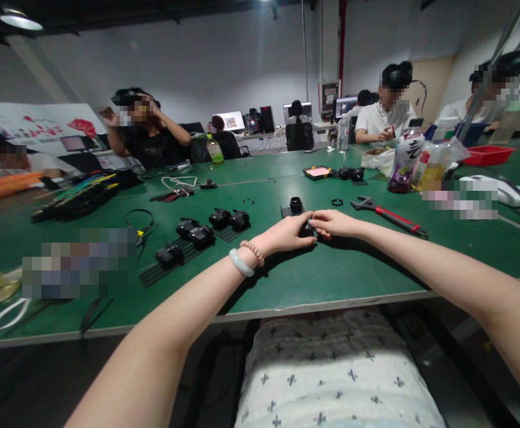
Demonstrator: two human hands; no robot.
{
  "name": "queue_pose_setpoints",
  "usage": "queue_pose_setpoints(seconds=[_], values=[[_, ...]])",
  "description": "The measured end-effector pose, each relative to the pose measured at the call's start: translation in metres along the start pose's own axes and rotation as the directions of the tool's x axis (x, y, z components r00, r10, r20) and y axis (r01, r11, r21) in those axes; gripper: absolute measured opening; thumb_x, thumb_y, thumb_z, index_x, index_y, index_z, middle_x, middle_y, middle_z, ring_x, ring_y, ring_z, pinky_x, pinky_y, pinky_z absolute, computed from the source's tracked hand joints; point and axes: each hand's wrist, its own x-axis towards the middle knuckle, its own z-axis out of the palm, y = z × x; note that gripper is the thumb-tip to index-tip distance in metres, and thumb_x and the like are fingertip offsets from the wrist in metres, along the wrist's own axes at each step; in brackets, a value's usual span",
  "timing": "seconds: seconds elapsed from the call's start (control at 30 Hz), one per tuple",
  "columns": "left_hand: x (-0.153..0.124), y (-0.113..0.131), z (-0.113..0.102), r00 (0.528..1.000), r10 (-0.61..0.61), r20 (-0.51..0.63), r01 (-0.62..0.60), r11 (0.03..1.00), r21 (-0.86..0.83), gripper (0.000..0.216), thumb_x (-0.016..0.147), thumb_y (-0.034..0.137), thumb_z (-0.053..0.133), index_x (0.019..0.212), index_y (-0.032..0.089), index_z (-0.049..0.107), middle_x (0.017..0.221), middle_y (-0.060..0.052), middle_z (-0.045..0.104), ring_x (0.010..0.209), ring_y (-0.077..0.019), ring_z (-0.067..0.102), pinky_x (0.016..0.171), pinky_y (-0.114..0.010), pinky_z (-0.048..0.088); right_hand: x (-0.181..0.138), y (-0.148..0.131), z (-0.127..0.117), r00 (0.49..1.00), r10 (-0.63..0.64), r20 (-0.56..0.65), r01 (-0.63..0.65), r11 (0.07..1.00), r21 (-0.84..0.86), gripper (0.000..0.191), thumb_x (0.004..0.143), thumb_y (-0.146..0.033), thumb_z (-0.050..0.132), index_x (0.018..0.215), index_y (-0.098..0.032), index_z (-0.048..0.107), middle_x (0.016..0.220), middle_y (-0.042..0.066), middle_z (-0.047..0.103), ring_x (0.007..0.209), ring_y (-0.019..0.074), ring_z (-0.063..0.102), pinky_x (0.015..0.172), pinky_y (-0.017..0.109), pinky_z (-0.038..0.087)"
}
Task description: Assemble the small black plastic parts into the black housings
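Note:
My left hand (287, 233) and my right hand (337, 223) meet over the green table (313, 279), both with fingers closed on a small black part (307, 230) that is mostly hidden between them. My left wrist wears a pale bangle and a bead bracelet. Just beyond the hands a black round fitting (295, 205) stands on a dark ribbed strip. A small black ring (337, 202) lies to its right.
Several black fittings (201, 233) sit on ribbed strips at the left. An adjustable wrench with a red handle (389, 216) lies to the right. Bottles (405, 160), a red tray (487, 154) and cable bundles (77, 196) stand further off. Other people sit around the table.

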Motion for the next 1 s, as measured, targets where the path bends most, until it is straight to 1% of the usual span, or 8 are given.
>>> queue_pose_setpoints(seconds=[0.23,0.43,0.77,1.0], values=[[0.0004,0.0015,-0.0007,1.0,-0.011,0.001,0.011,1.0,0.011,0.055,0.073,0.034,0.051,0.122,0.018,0.034,0.104,-0.006,0.058,0.087,-0.018,0.057,0.071,-0.025,0.042,0.0002,0.0012,0.0001,1.0,-0.006,-0.014,0.006,1.0,-0.021,0.033,0.082,-0.043,0.037,0.088,-0.013,0.049,0.057,-0.002,0.049,0.045,0.0059,0.046,0.043,0.016,0.035],[0.0003,0.0024,-0.0007,0.999,-0.045,0.007,0.045,0.999,0.016,0.057,0.072,0.037,0.051,0.123,0.018,0.034,0.106,-0.007,0.057,0.091,-0.0189,0.056,0.074,-0.026,0.042,0.0005,0.0004,0.0003,1.0,-0.005,-0.009,0.005,1.0,-0.006,0.031,0.082,-0.043,0.037,0.086,-0.014,0.049,0.055,-0.003,0.048,0.044,0.006,0.045,0.043,0.016,0.035],[0.0005,0.0062,-0.0029,0.999,-0.042,0.007,0.042,0.999,0.026,0.056,0.073,0.037,0.051,0.122,0.017,0.034,0.107,-0.008,0.056,0.088,-0.0182,0.057,0.072,-0.025,0.042,0.0013,0.0017,0.0007,1.0,0.006,-0.006,-0.006,0.999,0.039,0.03,0.082,-0.04,0.038,0.087,-0.013,0.049,0.054,-0.003,0.046,0.044,0.0056,0.044,0.043,0.015,0.034],[0.0004,0.0045,-0.0024,0.999,-0.04,0.015,0.039,0.999,0.028,0.055,0.072,0.036,0.051,0.121,0.018,0.034,0.107,-0.006,0.056,0.091,-0.0193,0.056,0.073,-0.025,0.042,-0.0001,-0.0028,-0.0004,1.0,0.014,0.007,-0.014,0.999,0.049,0.03,0.082,-0.04,0.039,0.087,-0.013,0.049,0.054,-0.003,0.046,0.044,0.0056,0.044,0.043,0.015,0.034]])
